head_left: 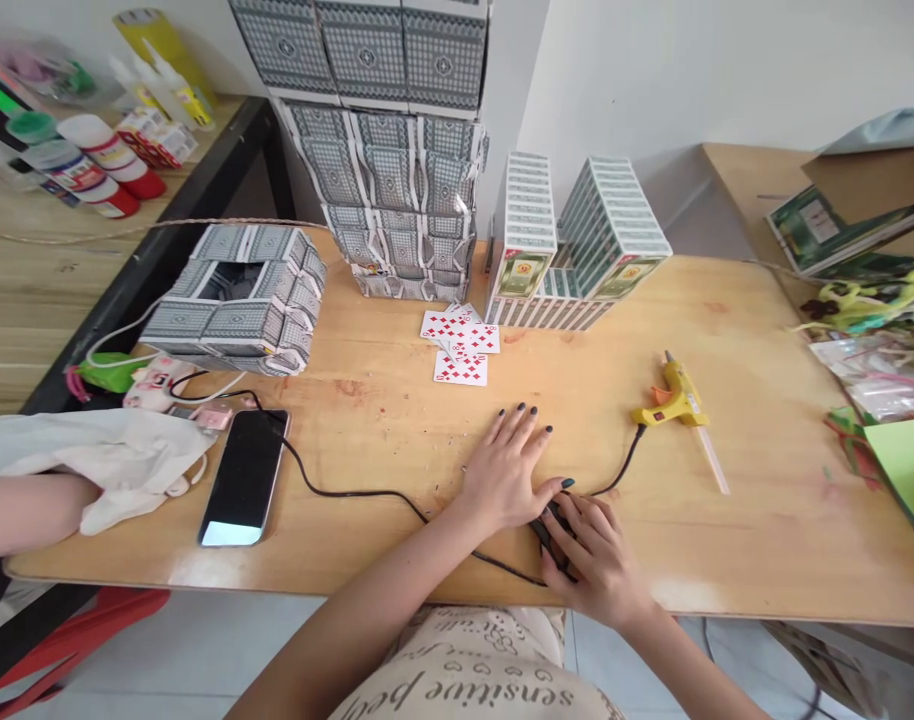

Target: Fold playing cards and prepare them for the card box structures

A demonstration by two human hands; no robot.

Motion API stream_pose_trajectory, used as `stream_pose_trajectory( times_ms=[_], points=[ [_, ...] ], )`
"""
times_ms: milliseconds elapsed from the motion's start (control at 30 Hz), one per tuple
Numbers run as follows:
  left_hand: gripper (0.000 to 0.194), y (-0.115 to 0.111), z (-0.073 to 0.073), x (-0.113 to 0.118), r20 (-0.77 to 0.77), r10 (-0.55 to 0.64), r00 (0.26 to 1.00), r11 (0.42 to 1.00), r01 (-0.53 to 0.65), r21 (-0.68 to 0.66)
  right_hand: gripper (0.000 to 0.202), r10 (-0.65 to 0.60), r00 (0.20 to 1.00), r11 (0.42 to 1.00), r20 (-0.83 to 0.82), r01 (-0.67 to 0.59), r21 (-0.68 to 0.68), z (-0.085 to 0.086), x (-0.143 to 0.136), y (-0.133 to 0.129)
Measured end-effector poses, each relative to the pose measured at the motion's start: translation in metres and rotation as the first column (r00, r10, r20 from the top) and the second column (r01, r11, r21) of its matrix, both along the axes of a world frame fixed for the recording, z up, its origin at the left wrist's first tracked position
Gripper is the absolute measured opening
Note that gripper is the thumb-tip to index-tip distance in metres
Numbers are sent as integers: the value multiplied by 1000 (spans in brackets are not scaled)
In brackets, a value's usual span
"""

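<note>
My left hand (506, 470) lies palm down on the wooden table (382, 430), its fingers spread towards the playing cards (461, 368). Beside it, near the front edge, my right hand (596, 560) curls over a small black object (553, 530) joined to the black cable (359, 493); the fingers partly cover it, so its kind is unclear. My left thumb reaches the edge of this object. To the right lies a yellow glue gun (673, 400) with a clear stick in its back.
A tall tower of card blocks (397, 150) stands at the back, with green-edged card box stacks (577, 240) beside it. A hollow card block (239, 300), a phone (245, 480) and a person's arm (33, 512) with a white sleeve are at the left.
</note>
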State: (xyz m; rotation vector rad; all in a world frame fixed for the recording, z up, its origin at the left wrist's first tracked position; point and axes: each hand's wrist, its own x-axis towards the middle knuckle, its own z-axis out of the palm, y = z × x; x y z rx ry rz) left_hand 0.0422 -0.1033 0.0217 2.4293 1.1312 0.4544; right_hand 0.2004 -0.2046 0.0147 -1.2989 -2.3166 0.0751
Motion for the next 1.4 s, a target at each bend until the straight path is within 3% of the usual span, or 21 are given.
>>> stream_pose_trajectory(
  times_ms=[133, 300, 433, 667, 900, 1267, 1400],
  points=[
    [57, 5, -1, 0, 21, -1, 1000, 1000, 0, 23, 40, -19, 1000, 1000, 2, 19, 18, -3, -6, 0],
    [50, 24, -4, 0, 28, -57, 998, 997, 56, 60, 42, -166, 986, 985, -30, 167, 34, -10, -19, 7],
    [56, 22, -4, 0, 4, -38, 999, 997, 38, 74, 45, -123, 991, 992, -45, 125, 35, -12, -14, 10],
    [56, -8, -3, -1, -19, 3, 1000, 1000, -2, 18, 44, 0, 997, 1000, -75, -2, -17, -4, 4, -2],
    [58, -1, -1, 1, 7, -3, 1000, 1000, 3, 6, 38, -15, 999, 1000, -48, 14, -23, -2, 3, 0],
    [60, -2, -2, 3, 1, 3, 1000, 1000, -3, 20, 43, -22, 1000, 999, -3, 22, 31, -13, 3, -5],
    [56, 7, -3, 6, -1, -16, 1000, 999, 16, 40, 48, -97, 995, 994, -30, 99, 51, -14, -5, -4]
  ],
)
